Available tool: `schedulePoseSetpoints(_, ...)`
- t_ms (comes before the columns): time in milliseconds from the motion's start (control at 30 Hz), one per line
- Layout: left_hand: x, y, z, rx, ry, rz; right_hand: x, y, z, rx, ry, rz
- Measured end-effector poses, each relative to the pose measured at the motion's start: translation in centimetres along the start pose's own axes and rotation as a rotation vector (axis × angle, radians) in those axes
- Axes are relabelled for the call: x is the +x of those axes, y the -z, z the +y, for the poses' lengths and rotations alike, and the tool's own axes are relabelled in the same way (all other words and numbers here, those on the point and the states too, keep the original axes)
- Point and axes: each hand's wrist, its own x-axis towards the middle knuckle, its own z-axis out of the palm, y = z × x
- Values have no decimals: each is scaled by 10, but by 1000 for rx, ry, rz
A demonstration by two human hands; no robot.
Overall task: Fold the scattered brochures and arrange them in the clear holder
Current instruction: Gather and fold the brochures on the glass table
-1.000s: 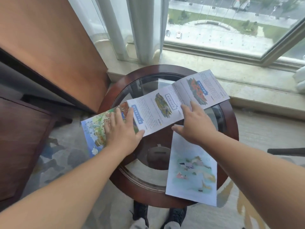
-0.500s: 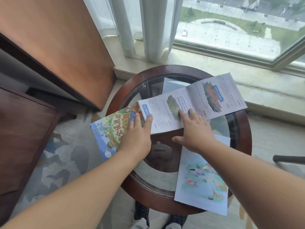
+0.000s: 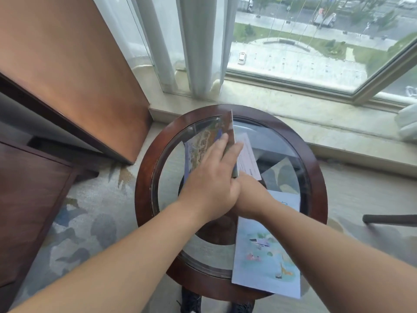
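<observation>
A long illustrated brochure [image 3: 200,146] lies half folded on the round glass table [image 3: 144,177], at its back middle. My left hand [image 3: 212,184] grips the colourful cover panel and tilts it up over a white text panel [image 3: 248,159]. Beneath my left hand lies my right hand [image 3: 251,194], at the brochure's near edge, with its fingers hidden. A second brochure [image 3: 266,254], pale blue with a pond drawing, lies flat at the table's front right and hangs over the rim. I cannot make out a clear holder.
A wooden cabinet [image 3: 74,71] stands close on the left. Behind the table run a stone window sill [image 3: 316,123] and a white curtain [image 3: 203,46]. A dark bar [image 3: 388,220] juts in from the right. Patterned carpet surrounds the table.
The brochure lay spread out across the table with a hand pressing on each half. Now its panels are folded together towards the middle, and my left hand has crossed over my right.
</observation>
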Motion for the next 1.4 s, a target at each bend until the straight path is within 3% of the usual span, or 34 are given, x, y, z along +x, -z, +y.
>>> schedulePoseSetpoints(100,1,-24,-16,34,27,-225,-15,10,30,42,-208,121)
schedulePoseSetpoints(233,2,-45,-40,111,109,-193,-23,19,56,-38,-411,163)
schedulePoseSetpoints(433,9,-63,-63,400,169,-281,-15,16,50,-177,-137,258)
schedulePoseSetpoints(533,-3,-67,-74,449,177,-330,-5,10,51,-268,-73,215)
schedulePoseSetpoints(733,1,-60,-90,480,186,-54,24,-22,56,-362,-82,-38)
schedulePoseSetpoints(900,41,-78,-107,474,251,-102,40,-32,51,-388,16,63)
schedulePoseSetpoints(1067,15,-61,-149,574,131,-105,69,-26,50,-488,63,-88)
schedulePoseSetpoints(1267,37,-86,-125,591,187,-49,71,-31,48,-580,44,-90)
schedulePoseSetpoints(1400,33,-82,-133,594,133,-53,68,-26,51,-568,17,-137)
